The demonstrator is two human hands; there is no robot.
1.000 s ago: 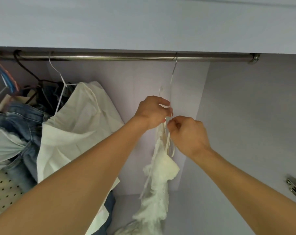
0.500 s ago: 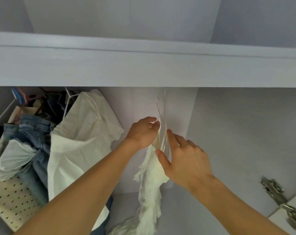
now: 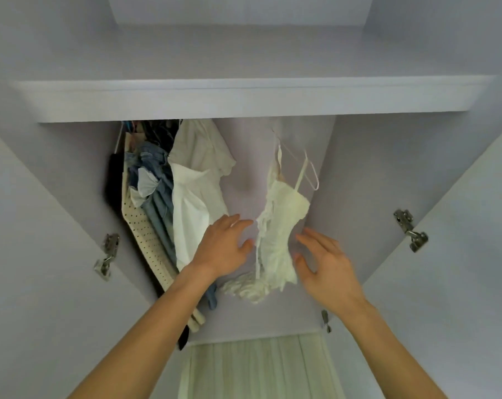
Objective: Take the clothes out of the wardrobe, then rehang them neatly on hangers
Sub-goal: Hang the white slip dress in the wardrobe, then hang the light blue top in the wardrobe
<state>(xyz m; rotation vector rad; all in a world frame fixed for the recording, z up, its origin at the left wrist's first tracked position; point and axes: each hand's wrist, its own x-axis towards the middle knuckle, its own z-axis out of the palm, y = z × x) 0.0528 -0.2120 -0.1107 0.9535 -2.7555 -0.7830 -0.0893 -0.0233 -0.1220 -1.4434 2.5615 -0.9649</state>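
Two hands: left hand [image 3: 224, 250], right hand [image 3: 326, 269]. Between them, one cream top [image 3: 281, 223] on one white hanger [image 3: 311, 172]. Left of the left hand, one white shirt [image 3: 190, 203]. Three metal hinges [image 3: 410, 230].

A metal hinge [image 3: 107, 256] shows at the left, and a second hinge [image 3: 410, 230] at the right, higher up. A white shelf [image 3: 252, 96] spans the top. Pale pleated fabric [image 3: 258, 367] lies along the bottom edge.

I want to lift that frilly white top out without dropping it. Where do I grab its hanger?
Probably pinch the hanger at its bare right end, coming from the right with your right hand. That end sticks out clear of the top, whose thin straps might slip.
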